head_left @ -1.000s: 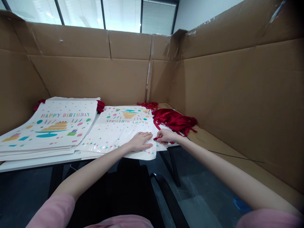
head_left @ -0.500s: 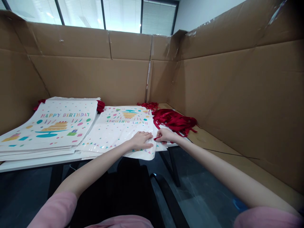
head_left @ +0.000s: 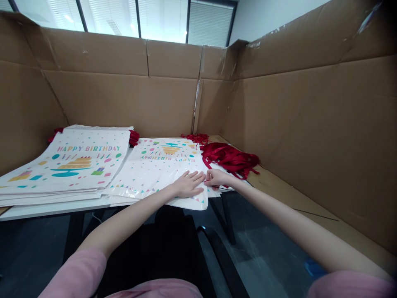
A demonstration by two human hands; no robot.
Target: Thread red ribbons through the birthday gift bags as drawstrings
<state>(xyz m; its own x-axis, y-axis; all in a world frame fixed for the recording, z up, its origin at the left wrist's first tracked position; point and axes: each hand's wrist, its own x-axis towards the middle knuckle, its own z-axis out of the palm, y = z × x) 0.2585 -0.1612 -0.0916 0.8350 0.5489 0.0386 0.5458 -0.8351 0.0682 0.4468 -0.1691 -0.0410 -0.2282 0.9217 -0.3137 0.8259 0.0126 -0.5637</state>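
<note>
My left hand (head_left: pixel 188 184) lies flat, fingers spread, on the right end of a white "Happy Birthday" printed sheet (head_left: pixel 151 171), which looks like glossy plastic and faces upside down to me. Right beside it, at the sheet's right edge, my right hand (head_left: pixel 216 178) is closed in a pinch. A bit of red ribbon (head_left: pixel 207 180) shows at its fingertips; how it meets the sheet is too small to tell. Just behind the right hand spreads a loose heap of red ribbons (head_left: pixel 229 157).
On the left is a stack of similar printed sheets (head_left: pixel 83 142), with red ribbon bundles (head_left: pixel 134 138) showing at its sides. Smaller red scraps (head_left: pixel 197 138) lie at the back. Tall cardboard walls (head_left: pixel 124 99) enclose the table (head_left: pixel 56 210). A chair armrest (head_left: pixel 221 258) is below.
The fingers of my left hand have spread a little more on the sheet. My right hand keeps its pinch, and less ribbon shows at its fingertips. The view has shifted slightly.
</note>
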